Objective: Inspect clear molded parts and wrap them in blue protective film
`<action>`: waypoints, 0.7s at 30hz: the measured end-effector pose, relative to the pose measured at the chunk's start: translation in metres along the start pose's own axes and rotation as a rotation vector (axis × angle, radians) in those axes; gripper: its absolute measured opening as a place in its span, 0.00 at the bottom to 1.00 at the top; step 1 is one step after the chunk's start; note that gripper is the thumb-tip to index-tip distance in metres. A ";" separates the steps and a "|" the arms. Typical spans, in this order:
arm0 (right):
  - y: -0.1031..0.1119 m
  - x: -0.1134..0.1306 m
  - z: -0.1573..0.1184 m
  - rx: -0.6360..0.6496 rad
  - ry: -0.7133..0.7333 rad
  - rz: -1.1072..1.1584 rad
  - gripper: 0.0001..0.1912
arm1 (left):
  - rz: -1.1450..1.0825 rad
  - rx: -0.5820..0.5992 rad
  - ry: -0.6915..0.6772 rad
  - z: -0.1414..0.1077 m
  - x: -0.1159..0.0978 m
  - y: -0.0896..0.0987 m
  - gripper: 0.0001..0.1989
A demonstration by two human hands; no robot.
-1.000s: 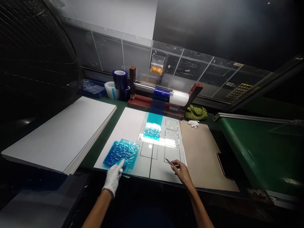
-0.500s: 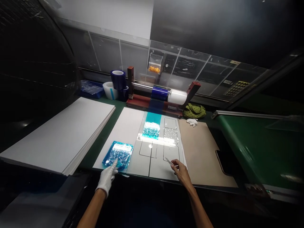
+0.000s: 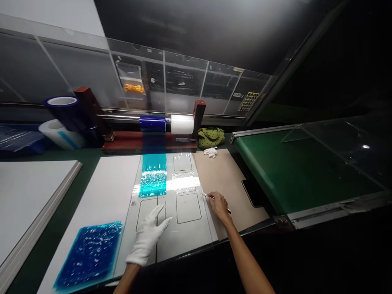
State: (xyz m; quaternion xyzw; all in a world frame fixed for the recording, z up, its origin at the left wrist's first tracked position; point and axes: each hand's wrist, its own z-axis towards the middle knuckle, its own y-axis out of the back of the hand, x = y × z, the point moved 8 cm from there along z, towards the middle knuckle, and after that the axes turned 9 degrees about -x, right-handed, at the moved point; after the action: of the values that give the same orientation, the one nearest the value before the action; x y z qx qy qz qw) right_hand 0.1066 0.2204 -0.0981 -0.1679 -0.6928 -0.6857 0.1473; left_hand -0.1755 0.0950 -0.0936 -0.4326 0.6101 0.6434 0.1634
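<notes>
On my head feed, my right hand [image 3: 219, 205] is the bare one, its fingers pressed together in a pinch on a pair of slim metal tweezers [image 3: 206, 197]. The tweezers lie slanted, their long axis running from lower right to upper left, with the tips pointing up and left at the right edge of a clear plate [image 3: 183, 241]; I can't tell whether the tips touch it. My left hand [image 3: 148, 234], in a white glove, is open above the near part of the plate, with its fingers spread and pointing up and right. The plate lies on a white board [image 3: 101, 192], its long axis running away from me, and has rounded rectangles outlined on it. A crinkled teal film [image 3: 152, 179] lies on its far left part, below a blue roll [image 3: 152, 123] on a rod, next to a white roll [image 3: 182, 124]. A blue film sheet [image 3: 88, 257] lies on the board, just beside the plate's near left edge. To the right is a tan board [image 3: 226, 171], with a white glove [image 3: 210, 152] at its far end and a phone [image 3: 251, 192] just past its right edge.
</notes>
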 end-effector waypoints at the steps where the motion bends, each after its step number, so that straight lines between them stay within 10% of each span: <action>1: -0.003 0.000 0.009 0.004 0.003 -0.004 0.09 | 0.106 0.004 -0.128 0.018 -0.021 -0.014 0.34; 9: -0.030 0.001 0.051 0.121 0.087 0.067 0.09 | 0.381 0.102 -0.446 0.110 -0.074 -0.100 0.45; 17: -0.040 0.006 0.062 0.245 0.127 0.334 0.08 | 0.514 0.035 -0.571 0.117 -0.082 -0.104 0.44; 21: -0.037 -0.001 0.065 0.246 0.115 0.426 0.07 | 0.547 -0.042 -0.674 0.125 -0.078 -0.106 0.25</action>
State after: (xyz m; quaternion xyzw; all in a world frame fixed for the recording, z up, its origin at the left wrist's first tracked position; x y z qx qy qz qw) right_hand 0.0936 0.2855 -0.1327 -0.2516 -0.7106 -0.5580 0.3469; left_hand -0.0974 0.2572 -0.1183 -0.0243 0.6017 0.7805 0.1681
